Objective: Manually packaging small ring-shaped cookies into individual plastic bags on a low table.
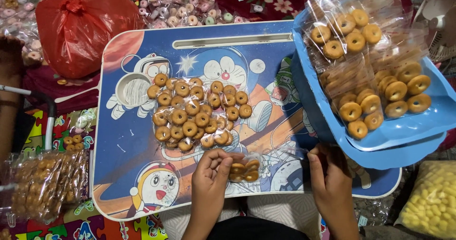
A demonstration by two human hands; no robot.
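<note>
Lap table (142,183) — cartoon-printed, blue, white-rimmed; everything in hand is carried on it.

Blue trays (418,126) — two stacked, overlapping the table's right edge and piled with sealed packets of ring biscuits (361,111). The overhang is judged unsteady: a knock from the right forearm could tip packets off.

Red plastic bag (78,28) — knotted, off the table's far-left corner.

Loose ring biscuits (197,114) — a heap at the table's centre, just beyond the hands. A careless sweep could scatter them toward the near edge.

Bagged biscuits (47,183) — clear sack, off the near-left edge. Yellow snack bag (430,204) — off the near-right corner.

Left hand (211,171) — fingers curled narrowly, pinching the small clear packet (244,170) at the near edge, a few biscuits inside. If the grip slackens, the contents could spill through the mouth, which cannot be seen to be sealed.

Right hand (330,173) — fingers folded at the near-right edge, seemingly on clear film; what is held cannot be told.
</note>
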